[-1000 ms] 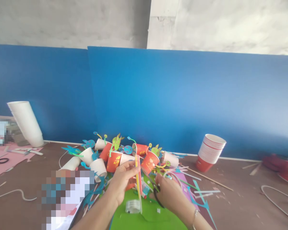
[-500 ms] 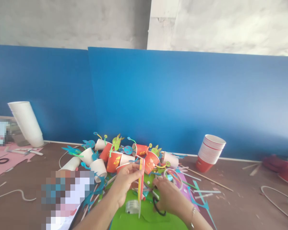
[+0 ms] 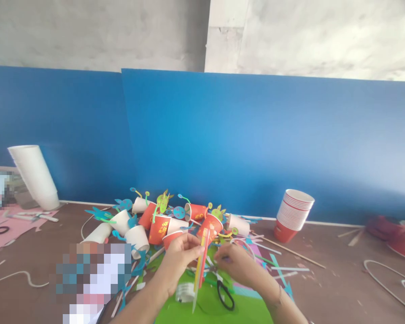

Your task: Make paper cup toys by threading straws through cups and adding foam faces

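Note:
Between the thumb and fingers of my left hand (image 3: pixel 180 258) a few straws (image 3: pixel 202 261), yellow, red and whitish, are pinched nearly upright. My right hand (image 3: pixel 234 265) is just to their right, fingers curled together; whatever it grips is too small to make out. Black-handled scissors (image 3: pixel 225 296) lie below my right hand on green paper (image 3: pixel 182 313). A roll of clear tape (image 3: pixel 185 292) sits beneath my left hand, left of the straw ends.
Decorated paper cups (image 3: pixel 160 229) are heaped behind my hands. Stacked red-and-white cups (image 3: pixel 294 213) stand right, stacked white cups (image 3: pixel 35 177) far left. Straws and a wooden stick (image 3: pixel 297 252) lie right. A blurred device (image 3: pixel 103 274) is front left.
My right hand has lifted off the scissors, whose black handles now show fully. The straws in my left hand lean more to the right.

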Motion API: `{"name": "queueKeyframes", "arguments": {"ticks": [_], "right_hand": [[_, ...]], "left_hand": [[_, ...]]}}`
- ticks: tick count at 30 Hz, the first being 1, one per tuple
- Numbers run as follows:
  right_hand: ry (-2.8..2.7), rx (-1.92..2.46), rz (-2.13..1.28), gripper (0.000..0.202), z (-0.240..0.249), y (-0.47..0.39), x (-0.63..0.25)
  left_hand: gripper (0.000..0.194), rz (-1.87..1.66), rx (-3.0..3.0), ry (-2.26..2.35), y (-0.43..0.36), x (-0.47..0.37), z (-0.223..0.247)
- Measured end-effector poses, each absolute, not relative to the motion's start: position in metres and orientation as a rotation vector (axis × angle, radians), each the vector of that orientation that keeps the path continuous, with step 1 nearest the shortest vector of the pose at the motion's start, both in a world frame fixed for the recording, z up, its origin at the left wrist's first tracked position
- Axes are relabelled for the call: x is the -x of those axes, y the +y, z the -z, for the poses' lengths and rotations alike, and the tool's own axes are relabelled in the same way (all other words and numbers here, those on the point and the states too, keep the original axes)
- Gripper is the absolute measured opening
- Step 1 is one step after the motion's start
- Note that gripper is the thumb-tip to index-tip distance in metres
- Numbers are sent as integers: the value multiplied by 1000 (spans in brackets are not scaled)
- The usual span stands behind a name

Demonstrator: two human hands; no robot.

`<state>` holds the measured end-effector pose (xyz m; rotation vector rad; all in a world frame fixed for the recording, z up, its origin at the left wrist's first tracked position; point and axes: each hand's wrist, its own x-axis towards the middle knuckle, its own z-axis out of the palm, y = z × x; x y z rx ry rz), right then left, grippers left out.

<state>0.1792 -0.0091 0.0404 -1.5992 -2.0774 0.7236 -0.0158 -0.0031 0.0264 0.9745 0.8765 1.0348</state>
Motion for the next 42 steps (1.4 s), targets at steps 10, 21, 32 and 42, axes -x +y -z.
{"name": "queueKeyframes", "arguments": {"ticks": [10, 21, 32, 42], "right_hand": [[-1166, 957, -1534, 33, -49, -16, -154], [-817, 783, -1869, 25, -45, -16, -153], [-1078, 762, -1862, 28, -61, -22, -160], [-1361, 973, -1517, 37, -66, -25, -163]], "left_hand": [[26, -1023, -1226, 796, -19, 9, -49], [35, -1282, -2565, 529, -17, 32, -37], [11, -1163, -1805, 725, -31, 20, -59], [29, -1002, -1080, 662, -22, 8, -40]]}}
